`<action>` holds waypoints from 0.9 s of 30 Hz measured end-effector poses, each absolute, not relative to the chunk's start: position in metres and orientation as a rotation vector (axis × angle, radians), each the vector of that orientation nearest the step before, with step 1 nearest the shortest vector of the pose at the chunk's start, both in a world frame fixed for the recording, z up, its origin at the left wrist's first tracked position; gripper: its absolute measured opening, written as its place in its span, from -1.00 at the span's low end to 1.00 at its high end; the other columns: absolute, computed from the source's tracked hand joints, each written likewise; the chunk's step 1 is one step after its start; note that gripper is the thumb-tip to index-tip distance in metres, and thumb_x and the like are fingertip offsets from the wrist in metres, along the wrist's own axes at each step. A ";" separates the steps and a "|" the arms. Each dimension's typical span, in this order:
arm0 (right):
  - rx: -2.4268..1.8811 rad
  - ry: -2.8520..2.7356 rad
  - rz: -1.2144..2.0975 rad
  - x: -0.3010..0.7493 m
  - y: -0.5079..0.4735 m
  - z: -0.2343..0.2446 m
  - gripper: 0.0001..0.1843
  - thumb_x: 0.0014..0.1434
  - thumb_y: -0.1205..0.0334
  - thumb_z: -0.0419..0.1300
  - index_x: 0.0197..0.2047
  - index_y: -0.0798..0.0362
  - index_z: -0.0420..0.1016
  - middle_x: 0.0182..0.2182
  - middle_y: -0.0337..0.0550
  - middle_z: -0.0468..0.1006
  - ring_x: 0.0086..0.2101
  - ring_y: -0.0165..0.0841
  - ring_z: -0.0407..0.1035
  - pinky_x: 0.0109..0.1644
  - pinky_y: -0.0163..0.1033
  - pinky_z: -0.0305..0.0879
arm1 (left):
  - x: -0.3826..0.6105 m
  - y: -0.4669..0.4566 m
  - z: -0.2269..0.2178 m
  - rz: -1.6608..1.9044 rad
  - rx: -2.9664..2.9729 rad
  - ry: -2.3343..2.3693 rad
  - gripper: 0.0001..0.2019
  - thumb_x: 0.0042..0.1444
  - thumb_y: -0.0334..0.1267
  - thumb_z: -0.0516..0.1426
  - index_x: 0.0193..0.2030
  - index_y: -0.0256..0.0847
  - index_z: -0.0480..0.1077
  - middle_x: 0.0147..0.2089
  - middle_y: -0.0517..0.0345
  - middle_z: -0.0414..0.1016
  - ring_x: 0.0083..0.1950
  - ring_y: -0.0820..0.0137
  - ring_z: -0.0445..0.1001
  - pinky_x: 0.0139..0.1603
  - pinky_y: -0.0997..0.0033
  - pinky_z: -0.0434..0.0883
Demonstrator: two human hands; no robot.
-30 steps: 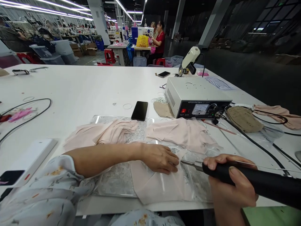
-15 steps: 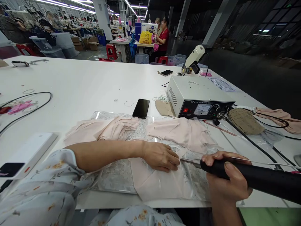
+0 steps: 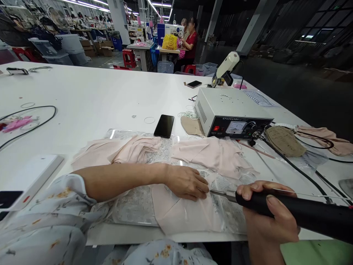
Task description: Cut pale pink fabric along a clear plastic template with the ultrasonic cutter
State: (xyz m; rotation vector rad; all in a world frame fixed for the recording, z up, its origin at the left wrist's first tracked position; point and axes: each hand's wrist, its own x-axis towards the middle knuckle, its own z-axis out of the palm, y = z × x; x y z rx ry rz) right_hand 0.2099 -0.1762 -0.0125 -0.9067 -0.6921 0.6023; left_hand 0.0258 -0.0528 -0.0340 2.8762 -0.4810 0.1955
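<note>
My left hand [image 3: 188, 182] lies flat, fingers pressed down on a pale pink fabric piece [image 3: 182, 213] spread over a clear scratched plate [image 3: 138, 206] at the table's near edge. My right hand [image 3: 268, 221] is wrapped round a black handheld tool [image 3: 300, 212] whose metal tip [image 3: 220, 193] touches the fabric right at my left fingertips. More pink fabric pieces [image 3: 215, 154] lie behind, on the plate's far side.
A white control box [image 3: 230, 114] with a dial stands at the right, cabled to the tool. A black phone [image 3: 164, 126], brown patterns [image 3: 285, 141], a white device [image 3: 30, 176], black cable [image 3: 33, 125] lie about. People sit at sewing tables [image 3: 190, 40] far back.
The view has shifted slightly; the tool tip has crept a little toward my left fingertips. Both hands keep their hold and place on the fabric.
</note>
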 end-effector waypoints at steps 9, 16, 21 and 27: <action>-0.905 -0.718 0.591 0.207 -0.174 -0.013 -0.86 -0.17 0.29 0.16 -0.43 0.03 0.34 -0.56 -0.32 0.37 -0.68 -0.45 0.25 -0.57 -0.20 0.31 | 0.024 -0.055 -0.031 0.191 2.749 -0.361 -0.88 0.25 -0.32 0.15 -0.16 -0.04 0.51 0.03 0.07 0.52 0.11 0.23 0.45 0.03 0.33 0.35; -0.908 -0.745 0.583 0.208 -0.173 -0.014 -0.87 -0.16 0.30 0.15 -0.42 0.04 0.37 -0.55 -0.31 0.39 -0.67 -0.43 0.27 -0.57 -0.19 0.31 | 0.024 -0.056 -0.029 0.122 2.729 -0.338 -0.86 0.26 -0.34 0.14 -0.14 -0.06 0.52 0.06 0.04 0.51 0.16 0.18 0.43 0.08 0.27 0.34; -0.904 -0.786 0.561 0.207 -0.173 -0.011 -0.89 -0.15 0.32 0.16 -0.43 0.05 0.39 -0.57 -0.29 0.40 -0.65 -0.43 0.29 -0.55 -0.20 0.32 | 0.025 -0.055 -0.027 0.028 2.698 -0.284 -0.84 0.27 -0.33 0.13 -0.13 -0.02 0.52 0.09 0.07 0.50 0.19 0.20 0.40 0.13 0.28 0.32; -0.896 -0.813 0.551 0.205 -0.174 -0.009 -0.89 -0.12 0.32 0.18 -0.41 0.06 0.41 -0.56 -0.29 0.42 -0.66 -0.42 0.30 -0.56 -0.19 0.32 | 0.026 -0.056 -0.028 0.036 2.659 -0.257 -0.83 0.25 -0.35 0.14 -0.15 -0.02 0.53 0.08 0.09 0.51 0.20 0.21 0.40 0.15 0.30 0.32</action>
